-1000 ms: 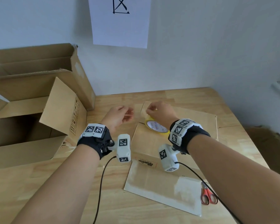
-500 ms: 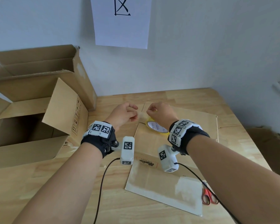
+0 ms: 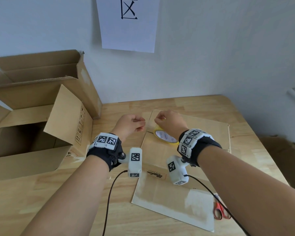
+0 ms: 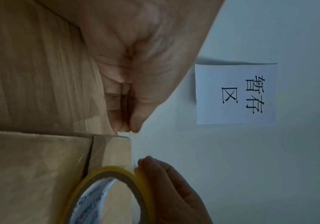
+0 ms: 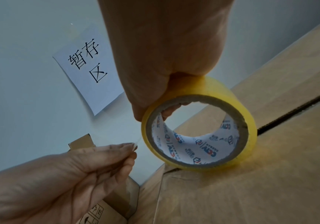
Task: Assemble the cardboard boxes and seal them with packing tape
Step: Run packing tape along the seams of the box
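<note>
A yellow packing tape roll (image 3: 165, 137) stands on edge on a flattened cardboard box (image 3: 206, 132) at mid table. My right hand (image 3: 157, 120) grips the top of the roll (image 5: 199, 131), with fingers curled over its rim. My left hand (image 3: 142, 124) is just left of it. Its thumb and fingers pinch the clear free end of the tape (image 5: 134, 145), a short strip stretched to the roll (image 4: 105, 192). An assembled open box (image 3: 32, 133) stands at the left with its flaps up.
A second flat cardboard sheet (image 3: 174, 200) lies nearer to me, and red-handled scissors (image 3: 220, 212) rest by its right corner. Another open carton (image 3: 41, 72) stands behind the left box against the wall. A paper sign (image 3: 128, 23) hangs on the wall. Wrist camera cables trail over the table.
My left hand moved right toward the roll and its fingers closed into a pinch on the tape end. The right hand and roll stayed almost still.
</note>
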Motion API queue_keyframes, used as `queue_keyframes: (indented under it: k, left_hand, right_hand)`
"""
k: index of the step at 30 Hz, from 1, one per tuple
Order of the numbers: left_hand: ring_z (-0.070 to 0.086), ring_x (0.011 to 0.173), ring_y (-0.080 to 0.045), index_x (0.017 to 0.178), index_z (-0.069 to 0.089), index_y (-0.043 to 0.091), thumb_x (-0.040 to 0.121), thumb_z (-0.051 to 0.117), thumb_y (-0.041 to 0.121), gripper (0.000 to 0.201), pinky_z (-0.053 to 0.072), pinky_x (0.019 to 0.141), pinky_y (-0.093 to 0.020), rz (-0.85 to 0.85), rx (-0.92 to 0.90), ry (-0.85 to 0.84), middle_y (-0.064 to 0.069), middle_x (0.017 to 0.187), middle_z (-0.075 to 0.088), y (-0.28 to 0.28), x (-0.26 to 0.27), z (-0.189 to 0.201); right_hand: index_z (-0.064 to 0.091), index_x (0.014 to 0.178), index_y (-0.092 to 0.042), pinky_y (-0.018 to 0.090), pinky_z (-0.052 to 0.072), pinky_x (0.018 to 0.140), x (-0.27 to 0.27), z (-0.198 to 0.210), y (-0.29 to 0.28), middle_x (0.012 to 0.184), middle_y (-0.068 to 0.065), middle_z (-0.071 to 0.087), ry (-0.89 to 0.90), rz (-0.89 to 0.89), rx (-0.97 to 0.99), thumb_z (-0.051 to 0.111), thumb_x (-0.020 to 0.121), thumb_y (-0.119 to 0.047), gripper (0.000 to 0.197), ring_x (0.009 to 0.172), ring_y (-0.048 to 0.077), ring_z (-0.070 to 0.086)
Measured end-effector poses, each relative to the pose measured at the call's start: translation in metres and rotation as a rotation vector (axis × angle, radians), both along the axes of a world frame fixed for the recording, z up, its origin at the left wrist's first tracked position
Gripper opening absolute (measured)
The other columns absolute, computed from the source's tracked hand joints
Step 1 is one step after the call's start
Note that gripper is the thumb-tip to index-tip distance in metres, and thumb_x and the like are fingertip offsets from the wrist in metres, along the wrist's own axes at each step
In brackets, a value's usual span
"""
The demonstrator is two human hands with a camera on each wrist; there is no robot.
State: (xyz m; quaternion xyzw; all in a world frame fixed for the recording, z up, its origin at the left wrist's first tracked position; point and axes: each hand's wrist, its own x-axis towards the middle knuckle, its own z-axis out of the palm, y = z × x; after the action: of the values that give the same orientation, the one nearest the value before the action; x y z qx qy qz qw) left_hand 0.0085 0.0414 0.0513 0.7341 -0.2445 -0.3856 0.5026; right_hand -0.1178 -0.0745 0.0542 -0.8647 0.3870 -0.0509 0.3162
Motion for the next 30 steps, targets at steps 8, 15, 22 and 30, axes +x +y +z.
queue_keyframes:
  k: [8, 15, 22, 30]
  left_hand:
    - [0.066, 0.076, -0.018, 0.097, 0.062, -0.001, 0.098, 0.037, -0.004, 0.025, 0.056, 0.061, -0.019, 0.104, -0.039, 0.375, -0.014, 0.087, 0.067, 0.005, 0.002, 0.0]
    - [0.064, 0.072, -0.016, 0.102, 0.06, 0.0, 0.097, 0.052, 0.015, 0.018, 0.057, 0.064, -0.02, 0.087, -0.023, 0.327, -0.01, 0.083, 0.066, 0.003, 0.002, 0.001]
    - [0.066, 0.07, -0.014, 0.097, 0.06, -0.001, 0.092, 0.056, -0.002, 0.007, 0.056, 0.062, -0.017, 0.062, -0.034, 0.207, -0.013, 0.085, 0.065, 0.003, 0.002, -0.006]
    - [0.063, 0.074, -0.021, 0.093, 0.056, -0.003, 0.097, 0.03, -0.01, 0.027, 0.057, 0.058, -0.02, 0.181, -0.025, 0.416, -0.019, 0.087, 0.061, -0.002, -0.009, -0.011]
  right_hand:
    - [0.064, 0.098, -0.023, 0.026, 0.044, 0.065, 0.0, -0.001, 0.001, 0.106, -0.002, 0.062, 0.004, 0.012, 0.002, 0.049, 0.091, -0.032, 0.019, 0.087, 0.015, 0.06]
    - [0.065, 0.099, -0.021, 0.026, 0.045, 0.064, 0.0, 0.0, 0.002, 0.107, -0.003, 0.063, 0.005, 0.008, -0.005, 0.05, 0.092, -0.032, 0.02, 0.085, 0.015, 0.06]
    - [0.065, 0.098, -0.023, 0.027, 0.046, 0.069, -0.001, 0.001, 0.0, 0.108, -0.003, 0.063, 0.003, 0.004, 0.008, 0.05, 0.091, -0.033, 0.019, 0.089, 0.015, 0.06]
    - [0.067, 0.097, -0.024, 0.027, 0.046, 0.068, -0.003, 0.0, -0.001, 0.112, 0.0, 0.063, -0.027, 0.005, 0.027, 0.053, 0.091, -0.033, 0.018, 0.088, 0.014, 0.059]
